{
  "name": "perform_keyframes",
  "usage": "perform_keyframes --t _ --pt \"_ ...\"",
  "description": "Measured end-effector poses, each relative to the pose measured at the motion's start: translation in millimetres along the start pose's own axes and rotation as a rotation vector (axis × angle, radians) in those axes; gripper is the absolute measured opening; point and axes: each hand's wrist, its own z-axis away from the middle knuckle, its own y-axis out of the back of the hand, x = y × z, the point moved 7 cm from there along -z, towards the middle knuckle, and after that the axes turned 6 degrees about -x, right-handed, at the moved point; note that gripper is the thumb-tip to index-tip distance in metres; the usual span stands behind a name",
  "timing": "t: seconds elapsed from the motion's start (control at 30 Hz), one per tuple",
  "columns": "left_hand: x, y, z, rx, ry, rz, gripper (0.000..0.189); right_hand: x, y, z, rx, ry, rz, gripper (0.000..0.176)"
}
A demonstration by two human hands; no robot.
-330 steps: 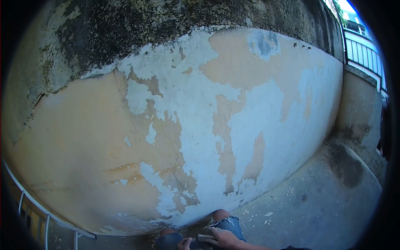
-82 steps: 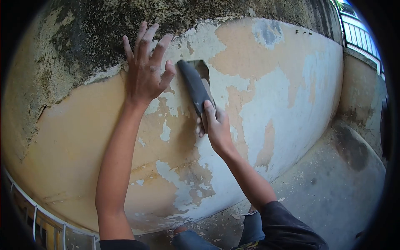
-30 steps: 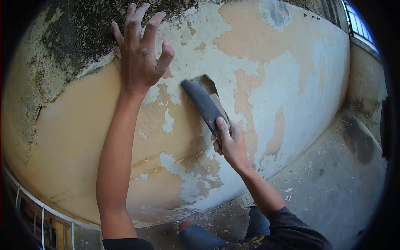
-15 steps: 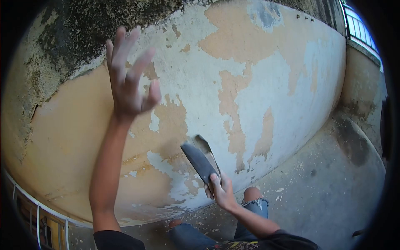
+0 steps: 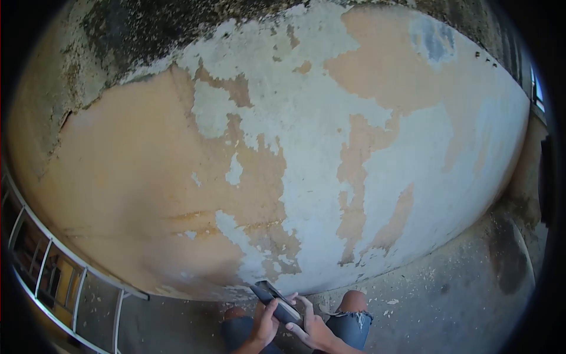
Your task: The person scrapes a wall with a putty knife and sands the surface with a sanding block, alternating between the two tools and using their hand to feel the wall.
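Observation:
A dark, flat, oblong sanding block [image 5: 278, 302] with a paler strip along its middle is held low in front of the wall, above my knees. My left hand [image 5: 263, 328] grips its left side, thumb pressed on the dark face. At its right and lower end, my right hand [image 5: 315, 331] holds the block, with fingers bent over the edge. Both hands are closed on it; the undersides of the fingers are hidden. Behind stands a wall [image 5: 312, 194] with pale paint flaking off in patches over a tan layer.
On the left is a white metal ladder [image 5: 81, 289]. Dark, mouldy rough masonry [image 5: 153, 29] runs along the wall's top. Paint flakes are scattered on the concrete floor [image 5: 436, 289]. My knees [image 5: 354, 302] are close below the wall.
My left hand has come down from high by the wall and taken hold of the block. The block and my right hand are lower in view, and the camera view has shifted left.

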Motion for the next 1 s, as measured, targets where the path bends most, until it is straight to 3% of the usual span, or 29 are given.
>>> perform_keyframes --t 0.03,0.1,0.23,0.3,0.4,0.6,0.67,0.73,0.77,0.83,0.93,1.0 --pt "6 0 -2 0.044 -0.061 0.11 0.033 -11 3 -3 -0.026 -0.004 -0.008 0.073" --pt "21 -12 -6 0.039 -0.153 0.048 0.032 -24 7 -13 -0.18 -0.161 0.041 0.088" --pt "54 -50 -16 -0.066 -0.286 -0.011 0.04 -39 4 -24 -0.169 -0.039 0.156 0.089" --pt "57 -56 -22 -0.134 -0.238 -0.097 0.039 -48 17 -24 0.041 0.114 0.157 0.089" --pt "62 -68 -33 -0.302 -0.244 -0.215 0.038 -35 24 -24 0.106 0.045 0.172 0.083" --pt "61 -67 -46 -0.268 -0.129 -0.369 0.053 -45 30 -29 0.184 0.091 0.255 0.062" --pt "65 -68 -47 -0.306 -0.138 -0.589 0.061 -44 33 -32 0.198 0.07 0.245 0.055" --pt "92 -77 -51 -0.349 -0.175 -0.861 0.083 -44 48 -41 0.205 0.027 0.307 0.039" --pt "123 -93 -54 -0.4 -0.332 -1.132 0.089 -54 63 -49 0.283 0.047 0.296 0.026" --pt "199 -118 -50 -0.291 -0.699 -1.188 0.084 -67 95 -66 0.406 0.149 0.347 0.034" --pt "312 -170 -32 -0.164 -1.565 -1.406 0.052 -130 143 -102 0.598 0.307 0.394 0.031" --pt "367 -207 -30 -0.075 -2.087 -1.502 0.046 -162 160 -129 0.65 0.322 0.415 0.024"
